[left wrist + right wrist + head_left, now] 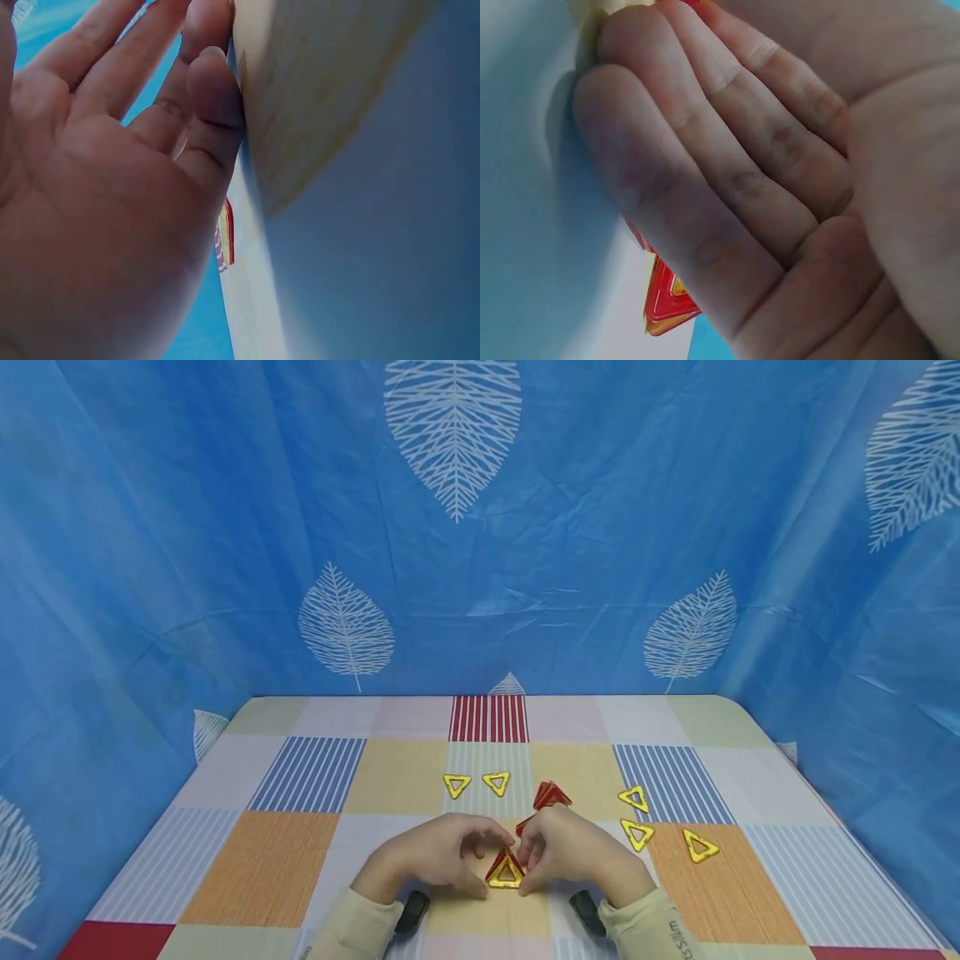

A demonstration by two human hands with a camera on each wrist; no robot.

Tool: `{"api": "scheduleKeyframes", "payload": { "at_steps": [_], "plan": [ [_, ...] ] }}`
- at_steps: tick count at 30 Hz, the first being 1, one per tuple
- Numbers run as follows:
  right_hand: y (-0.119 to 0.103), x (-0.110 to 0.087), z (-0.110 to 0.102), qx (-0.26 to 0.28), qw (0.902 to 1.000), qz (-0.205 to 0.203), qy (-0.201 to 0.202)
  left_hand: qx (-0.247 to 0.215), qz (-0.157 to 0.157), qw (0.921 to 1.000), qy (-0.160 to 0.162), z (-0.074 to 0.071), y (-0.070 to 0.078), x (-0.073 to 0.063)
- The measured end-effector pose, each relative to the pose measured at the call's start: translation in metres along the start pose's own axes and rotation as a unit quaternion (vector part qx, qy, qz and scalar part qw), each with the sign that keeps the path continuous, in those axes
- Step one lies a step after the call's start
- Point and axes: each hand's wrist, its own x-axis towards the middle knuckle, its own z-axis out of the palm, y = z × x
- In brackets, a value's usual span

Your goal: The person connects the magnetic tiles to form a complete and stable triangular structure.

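1. One small pyramid of red and yellow triangular tiles (pixel 506 870) sits on the surface (pixel 262 868) toward six o'clock, between the left hand (pixel 438 856) at its nine and the right hand (pixel 573 853) at its three.
2. Both hands arch bent fingers around it; whether they pinch, I cannot tell.
3. Press the sides evenly, so edges should meet flush.
4. Avoid nudging the red tiles (pixel 551 795) at one o'clock.

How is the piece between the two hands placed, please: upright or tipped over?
Upright, apparently: in the head view, the red and yellow piece has a straight edge lowest and its point uppermost.
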Motion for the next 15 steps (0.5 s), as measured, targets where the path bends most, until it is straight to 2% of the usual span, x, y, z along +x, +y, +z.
{"api": "scheduleKeyframes", "payload": {
  "at_steps": [4, 10, 15],
  "plan": [
    [0.002, -0.001, -0.001, 0.001, 0.9999, 0.011, 0.002, 0.015, -0.006, 0.9999, 0.001, 0.001, 0.001, 0.0],
    [0.006, 0.0, -0.002, -0.005, 0.9999, 0.003, 0.009, 0.036, -0.007, 0.9992, 0.013, 0.001, 0.001, 0.001],
    [0.007, -0.005, -0.012, 0.006, 0.9998, 0.008, 0.019, 0.038, -0.006, 0.999, 0.025, 0.003, 0.002, 0.001]
  ]
}}
